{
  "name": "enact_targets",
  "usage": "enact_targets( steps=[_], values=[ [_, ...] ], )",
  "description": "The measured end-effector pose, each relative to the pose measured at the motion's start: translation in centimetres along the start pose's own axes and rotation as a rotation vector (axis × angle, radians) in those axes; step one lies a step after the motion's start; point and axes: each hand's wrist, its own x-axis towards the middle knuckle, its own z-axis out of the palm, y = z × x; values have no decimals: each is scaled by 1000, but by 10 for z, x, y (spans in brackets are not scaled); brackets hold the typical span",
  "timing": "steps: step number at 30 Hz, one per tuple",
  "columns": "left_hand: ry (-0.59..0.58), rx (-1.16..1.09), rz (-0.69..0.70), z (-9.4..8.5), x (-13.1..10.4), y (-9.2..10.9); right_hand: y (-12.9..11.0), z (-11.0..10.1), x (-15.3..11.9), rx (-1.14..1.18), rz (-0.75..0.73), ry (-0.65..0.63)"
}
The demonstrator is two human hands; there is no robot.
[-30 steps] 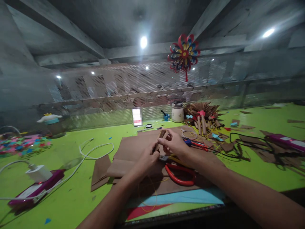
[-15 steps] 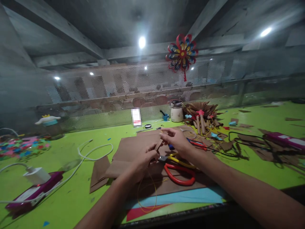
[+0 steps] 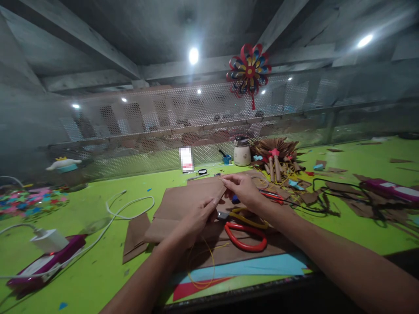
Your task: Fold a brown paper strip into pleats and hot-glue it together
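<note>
My left hand (image 3: 204,213) and my right hand (image 3: 240,187) are close together over brown paper sheets (image 3: 178,198). Both have their fingers closed on a small folded piece of brown paper (image 3: 221,197), partly hidden by the fingers. A thin yellow string (image 3: 214,261) hangs in a loop below my left hand. Just under my right wrist lie scissors with yellow and red handles (image 3: 246,243) on the brown paper. Light blue paper (image 3: 248,267) and red paper (image 3: 191,288) stick out at the table's front edge.
Left: a purple power strip (image 3: 49,261), a white cable (image 3: 131,201) and colourful paper stars (image 3: 32,201). Behind: a jar (image 3: 242,153) and a bundle of folded brown paper (image 3: 276,150). Right: black cable, paper scraps and another purple strip (image 3: 391,190). A mesh screen (image 3: 147,144) closes the back.
My left hand's fingers have straightened and shifted slightly along the brown piece. My right hand has barely moved. The view has shifted very slightly.
</note>
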Motion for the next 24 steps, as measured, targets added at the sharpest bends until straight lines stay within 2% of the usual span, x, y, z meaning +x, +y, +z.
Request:
enact_targets(
  steps=[9,15,21,24],
  values=[
    [2,-71,-4,0,0,-4,3,-2,2,73,103,-51],
    [-2,-67,39,0,1,-5,1,4,-7,-49,19,-67],
    [-18,-107,18,2,0,-2,3,3,-5,42,-8,-76],
    [-20,-151,1,2,1,-3,1,0,-3,63,29,-56]
  ],
)
